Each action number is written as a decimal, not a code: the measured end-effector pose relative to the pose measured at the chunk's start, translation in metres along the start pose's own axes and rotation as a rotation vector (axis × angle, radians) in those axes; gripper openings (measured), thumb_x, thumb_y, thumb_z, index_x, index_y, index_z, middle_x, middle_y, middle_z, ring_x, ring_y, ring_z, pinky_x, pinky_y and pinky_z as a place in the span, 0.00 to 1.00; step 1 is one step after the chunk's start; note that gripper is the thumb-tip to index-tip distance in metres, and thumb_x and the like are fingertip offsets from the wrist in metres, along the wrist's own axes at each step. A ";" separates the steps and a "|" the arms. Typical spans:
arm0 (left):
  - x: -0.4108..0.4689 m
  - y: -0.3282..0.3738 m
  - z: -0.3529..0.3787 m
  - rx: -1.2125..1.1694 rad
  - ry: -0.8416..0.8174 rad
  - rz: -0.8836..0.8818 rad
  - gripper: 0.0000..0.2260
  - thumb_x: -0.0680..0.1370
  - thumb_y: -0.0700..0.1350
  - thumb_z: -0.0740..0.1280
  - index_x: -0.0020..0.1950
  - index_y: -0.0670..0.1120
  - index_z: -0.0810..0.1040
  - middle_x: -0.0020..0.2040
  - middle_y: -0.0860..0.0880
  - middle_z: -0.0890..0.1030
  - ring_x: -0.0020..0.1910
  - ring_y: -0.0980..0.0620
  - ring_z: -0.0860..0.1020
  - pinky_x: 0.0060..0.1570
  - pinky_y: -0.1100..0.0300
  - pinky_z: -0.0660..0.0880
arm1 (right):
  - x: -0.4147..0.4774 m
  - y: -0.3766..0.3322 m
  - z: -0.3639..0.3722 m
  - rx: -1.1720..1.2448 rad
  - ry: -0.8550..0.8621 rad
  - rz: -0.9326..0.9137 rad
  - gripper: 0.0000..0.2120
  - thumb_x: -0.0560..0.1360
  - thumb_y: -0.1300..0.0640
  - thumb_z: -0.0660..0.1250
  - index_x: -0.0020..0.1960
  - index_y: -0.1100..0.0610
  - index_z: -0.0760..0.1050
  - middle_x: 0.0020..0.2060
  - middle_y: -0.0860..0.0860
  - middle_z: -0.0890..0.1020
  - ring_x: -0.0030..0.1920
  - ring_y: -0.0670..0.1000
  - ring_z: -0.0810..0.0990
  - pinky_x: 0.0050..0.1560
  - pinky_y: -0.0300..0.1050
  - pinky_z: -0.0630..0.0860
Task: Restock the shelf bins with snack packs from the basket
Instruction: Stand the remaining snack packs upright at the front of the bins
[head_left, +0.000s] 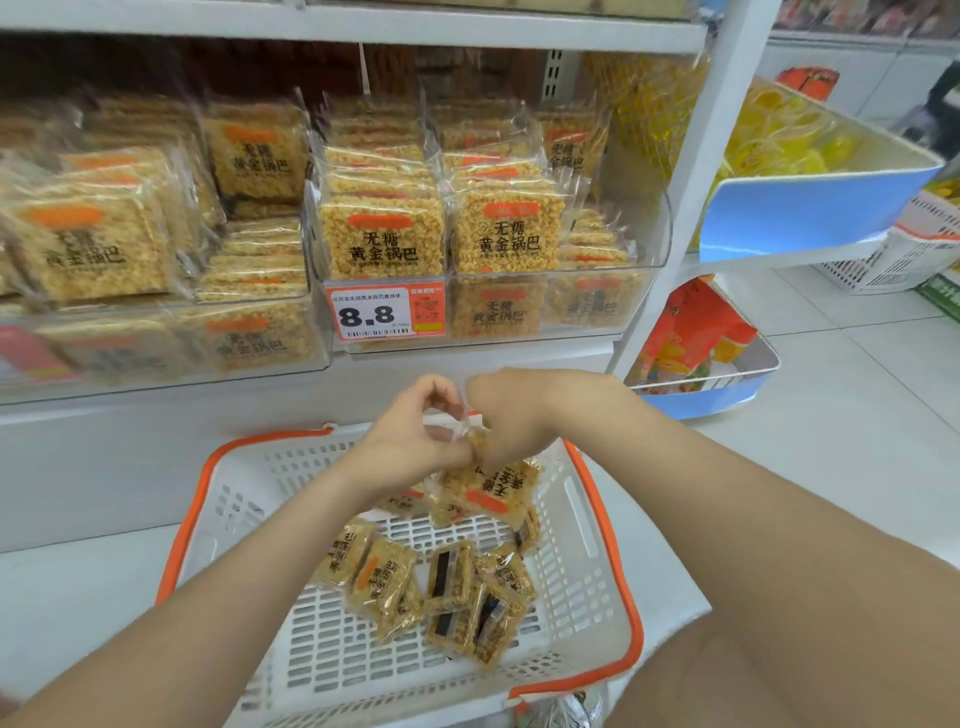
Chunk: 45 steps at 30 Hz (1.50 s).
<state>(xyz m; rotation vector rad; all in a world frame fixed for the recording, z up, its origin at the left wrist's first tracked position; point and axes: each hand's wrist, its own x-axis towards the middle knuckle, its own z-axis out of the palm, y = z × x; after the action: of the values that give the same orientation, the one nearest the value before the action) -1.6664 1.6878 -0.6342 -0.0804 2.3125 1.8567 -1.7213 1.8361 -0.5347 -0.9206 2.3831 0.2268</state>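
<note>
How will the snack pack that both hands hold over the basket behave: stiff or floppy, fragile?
Probably stiff and light: the snack pack hangs flat though the left hand and right hand pinch only its wrapper edge. That glossy film may slip. The puffed grain slab likely crumbles if squeezed.

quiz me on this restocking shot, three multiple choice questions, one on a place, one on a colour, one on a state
1. Where is the 8.8 price tag?
A. on a cardboard box
B. on the front of a clear shelf bin
C. on the floor

2. What colour is the rim of the basket?
A. green
B. orange
C. black

3. What are the left hand and right hand doing?
A. lying flat on the shelf
B. hanging empty
C. pinching a snack pack above the basket

Answers:
1 B, the tag sits on the bin's front wall.
2 B, an orange band runs round the white basket.
3 C, fingers of both hands pinch the pack's wrapper.
</note>
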 end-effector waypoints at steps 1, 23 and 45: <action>-0.004 0.009 -0.006 -0.017 0.017 0.031 0.22 0.71 0.30 0.77 0.59 0.46 0.73 0.60 0.45 0.78 0.39 0.50 0.80 0.40 0.54 0.77 | -0.002 0.000 -0.001 0.057 0.016 -0.021 0.26 0.77 0.46 0.75 0.67 0.59 0.71 0.45 0.48 0.76 0.43 0.49 0.77 0.38 0.43 0.72; -0.034 0.103 -0.021 -0.252 0.538 0.304 0.07 0.87 0.46 0.64 0.61 0.51 0.81 0.34 0.56 0.77 0.36 0.59 0.75 0.37 0.63 0.75 | -0.056 -0.006 -0.021 1.630 0.706 0.127 0.26 0.72 0.58 0.82 0.64 0.58 0.74 0.55 0.56 0.85 0.50 0.53 0.87 0.50 0.49 0.86; 0.005 0.135 -0.006 0.576 0.633 0.684 0.24 0.81 0.43 0.69 0.77 0.48 0.70 0.73 0.51 0.72 0.75 0.53 0.67 0.76 0.48 0.64 | -0.028 0.071 -0.075 0.386 1.816 0.148 0.15 0.79 0.56 0.67 0.65 0.59 0.76 0.56 0.54 0.81 0.56 0.57 0.79 0.55 0.58 0.75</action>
<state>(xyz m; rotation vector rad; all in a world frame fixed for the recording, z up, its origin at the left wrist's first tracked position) -1.6920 1.7121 -0.5035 0.2723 3.5919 1.4053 -1.7854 1.8791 -0.4599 -0.7878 3.7106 -1.6384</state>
